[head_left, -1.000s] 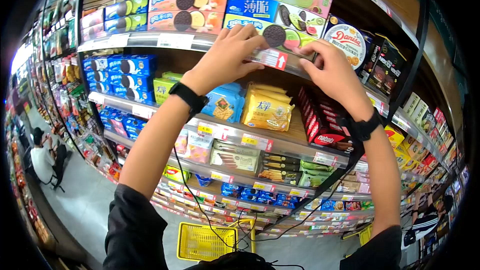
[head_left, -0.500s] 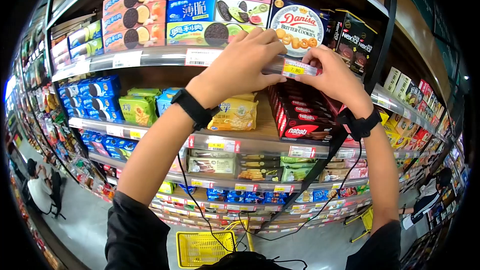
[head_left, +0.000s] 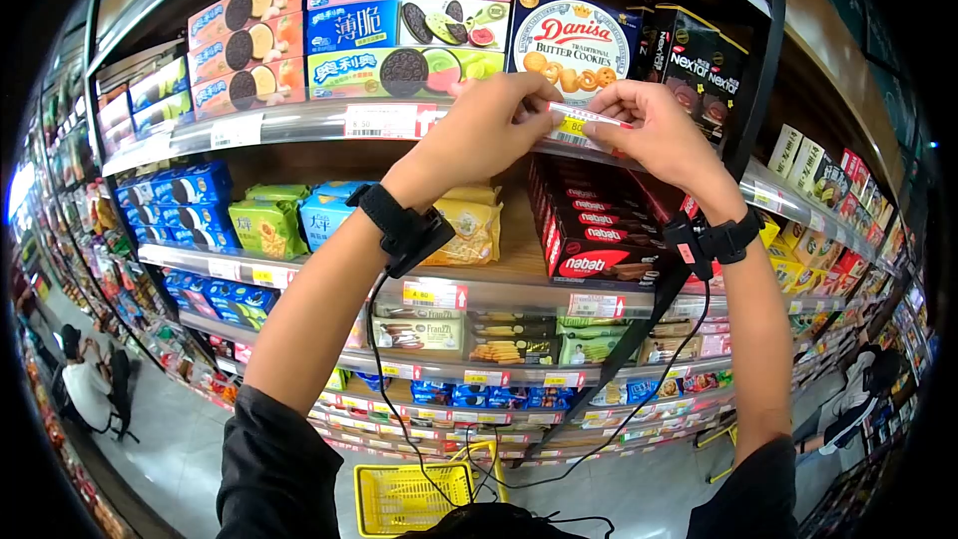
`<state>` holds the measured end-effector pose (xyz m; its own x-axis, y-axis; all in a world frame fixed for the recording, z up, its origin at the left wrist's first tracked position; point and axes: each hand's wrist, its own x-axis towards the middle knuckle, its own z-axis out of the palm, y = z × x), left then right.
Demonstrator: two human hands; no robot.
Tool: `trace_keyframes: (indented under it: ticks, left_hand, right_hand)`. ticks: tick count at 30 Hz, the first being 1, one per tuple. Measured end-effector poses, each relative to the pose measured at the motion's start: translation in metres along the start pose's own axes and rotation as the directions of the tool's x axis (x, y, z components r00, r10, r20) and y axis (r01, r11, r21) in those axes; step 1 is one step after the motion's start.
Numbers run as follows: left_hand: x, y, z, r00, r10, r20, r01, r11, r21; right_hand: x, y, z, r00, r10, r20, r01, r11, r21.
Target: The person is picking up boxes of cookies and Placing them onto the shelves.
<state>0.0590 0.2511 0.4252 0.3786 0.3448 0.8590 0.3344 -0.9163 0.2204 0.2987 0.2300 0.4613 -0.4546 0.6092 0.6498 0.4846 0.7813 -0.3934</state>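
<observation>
A price label [head_left: 582, 121] lies along the top shelf's front rail [head_left: 299, 125], just below the Danisa butter cookies tin [head_left: 574, 35]. The left hand [head_left: 489, 132] pinches its left end and the right hand [head_left: 654, 135] pinches its right end. Nabati boxes [head_left: 599, 240] sit on the shelf beneath.

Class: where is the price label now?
The price label is upper centre in head view, pinched between left hand and right hand, below the Danisa tin.

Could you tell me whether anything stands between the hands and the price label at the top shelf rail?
Nothing visible does: the left hand and the right hand both pinch the price label, held at the shelf rail below the Danisa tin.
</observation>
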Motion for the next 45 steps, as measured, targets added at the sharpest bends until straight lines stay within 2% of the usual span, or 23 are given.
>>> trace_keyframes:
  ticks: [1, 5, 7, 10, 14, 16, 19, 20, 21, 23, 24, 25, 27, 29, 32, 38, 45]
  left_hand:
    - [0.002, -0.001, 0.001, 0.999, -0.034, -0.014, 0.034, 0.998, -0.057]
    - [0.006, 0.002, 0.004, 0.996, -0.064, -0.058, 0.06, 0.996, -0.066]
    - [0.008, 0.002, 0.005, 0.993, -0.1, -0.062, 0.097, 0.994, -0.049]
    - [0.008, 0.001, 0.006, 0.989, -0.139, -0.054, 0.135, 0.988, -0.081]
    - [0.007, 0.0, 0.006, 0.985, -0.149, -0.085, 0.139, 0.984, -0.115]
    - [0.005, 0.003, 0.005, 0.972, -0.2, -0.126, 0.171, 0.962, -0.213]
    - [0.003, 0.008, 0.004, 0.963, -0.238, -0.131, 0.209, 0.957, -0.203]
    - [0.003, 0.009, 0.002, 0.958, -0.263, -0.115, 0.242, 0.956, -0.166]
    - [0.002, 0.008, 0.003, 0.958, -0.259, -0.123, 0.238, 0.958, -0.16]
    - [0.002, 0.002, 0.005, 0.972, -0.181, -0.149, 0.169, 0.982, -0.084]
    - [0.0, 0.006, 0.003, 0.971, -0.202, -0.129, 0.194, 0.978, -0.075]
    - [0.0, 0.008, 0.001, 0.97, -0.201, -0.139, 0.192, 0.979, -0.074]
    - [-0.002, 0.009, 0.001, 0.975, -0.188, -0.116, 0.183, 0.981, -0.059]
    - [-0.001, 0.009, 0.001, 0.976, -0.182, -0.117, 0.175, 0.982, -0.065]
    - [-0.002, 0.015, 0.003, 0.96, -0.254, -0.12, 0.239, 0.963, -0.121]
    - [-0.001, 0.019, 0.0, 0.97, -0.2, -0.138, 0.194, 0.979, -0.056]
    - [0.0, 0.01, 0.004, 0.952, -0.281, -0.121, 0.262, 0.953, -0.15]
  right_hand:
    - [0.0, 0.001, 0.0, 0.999, 0.041, 0.006, -0.041, 0.997, 0.066]
    - [0.0, 0.003, -0.002, 0.998, 0.056, -0.037, -0.052, 0.991, 0.12]
    - [0.001, 0.007, -0.001, 0.997, -0.038, -0.064, 0.044, 0.995, 0.09]
    - [-0.001, 0.008, -0.001, 0.99, -0.089, -0.113, 0.097, 0.993, 0.072]
    - [-0.005, 0.009, -0.007, 0.988, -0.085, -0.133, 0.088, 0.996, 0.018]
    - [-0.007, 0.011, -0.011, 0.984, -0.077, -0.161, 0.065, 0.995, -0.076]
    - [-0.008, 0.017, -0.015, 0.974, -0.08, -0.213, 0.08, 0.997, -0.007]
    - [-0.007, 0.024, -0.017, 0.97, -0.146, -0.193, 0.145, 0.989, -0.016]
    - [-0.005, 0.026, -0.016, 0.968, -0.172, -0.181, 0.171, 0.985, -0.021]
    - [-0.011, 0.027, -0.014, 0.981, -0.034, -0.192, 0.037, 0.999, 0.014]
    - [-0.012, 0.028, -0.012, 0.976, -0.112, -0.186, 0.118, 0.993, 0.022]
    - [-0.016, 0.025, -0.013, 0.984, -0.041, -0.171, 0.052, 0.997, 0.056]
    - [-0.021, 0.023, -0.012, 0.986, -0.021, -0.165, 0.037, 0.995, 0.092]
    - [-0.023, 0.025, -0.012, 0.986, -0.046, -0.159, 0.063, 0.993, 0.101]
    - [-0.023, 0.028, -0.011, 0.985, -0.061, -0.164, 0.084, 0.987, 0.135]
    - [-0.025, 0.032, -0.008, 0.981, -0.07, -0.179, 0.104, 0.976, 0.189]
    - [-0.029, 0.036, -0.005, 0.973, -0.084, -0.214, 0.13, 0.968, 0.213]
